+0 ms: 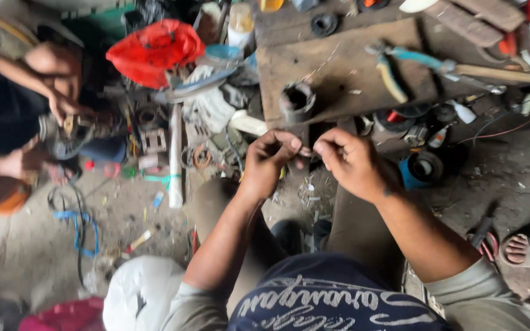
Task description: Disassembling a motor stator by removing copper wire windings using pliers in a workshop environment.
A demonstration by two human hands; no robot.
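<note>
Pinching something tiny — too small to tell — the left hand (269, 160) and right hand (349, 160) nearly touch fingertips; the dark round metal ring (297, 101) sits at twelve o'clock — on the brown wooden board (345, 58).

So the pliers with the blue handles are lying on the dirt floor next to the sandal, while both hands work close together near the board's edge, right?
Not quite. The head view shows the blue-handled pliers lying on the wooden board, not on the floor. The left hand and right hand do work close together at its edge.

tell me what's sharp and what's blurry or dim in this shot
Head view: soft daylight, no glare; left hand and right hand slightly motion-smeared, whatever they pinch too small to tell; pliers on the wooden board fairly crisp; edges stretched, corners dim.
</note>
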